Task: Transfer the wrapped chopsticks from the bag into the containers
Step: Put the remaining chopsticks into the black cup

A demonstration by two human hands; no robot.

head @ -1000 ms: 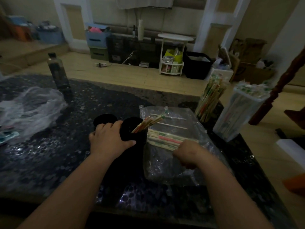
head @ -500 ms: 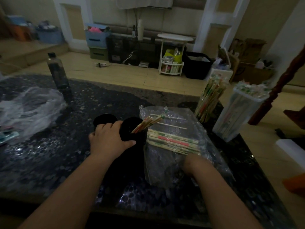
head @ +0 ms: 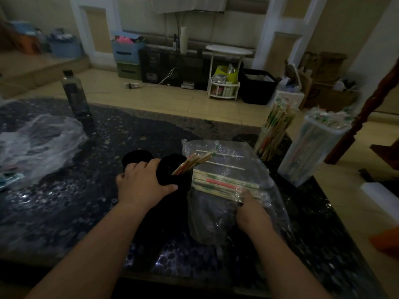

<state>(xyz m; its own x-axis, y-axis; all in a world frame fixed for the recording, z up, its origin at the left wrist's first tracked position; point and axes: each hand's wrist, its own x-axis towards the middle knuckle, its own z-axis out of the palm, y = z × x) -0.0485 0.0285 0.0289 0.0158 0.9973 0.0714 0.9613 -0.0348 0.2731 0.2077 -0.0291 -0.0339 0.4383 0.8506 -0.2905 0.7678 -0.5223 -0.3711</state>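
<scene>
A clear plastic bag (head: 218, 214) lies flat on the dark table, with a row of wrapped chopsticks (head: 218, 182) inside it. My right hand (head: 251, 209) is inside the bag's near end, fingers reaching onto the right end of the chopsticks; whether it grips any is hidden. My left hand (head: 143, 185) holds a black container (head: 176, 173) just left of the bag, thumb curled round its near side. Several wrapped chopsticks (head: 192, 161) lean out of that container. A second black container (head: 137, 157) stands behind my left hand.
A crumpled plastic bag (head: 38, 143) lies at the table's left, a dark bottle (head: 75, 98) behind it. At the right edge stand a clear holder full of chopsticks (head: 274, 132) and a tall clear plastic box (head: 313, 152). The table (head: 64, 201) ends close to my body.
My right hand drew back toward me, then slid forward into the bag onto the chopsticks' right end. My left hand stayed on the black container.
</scene>
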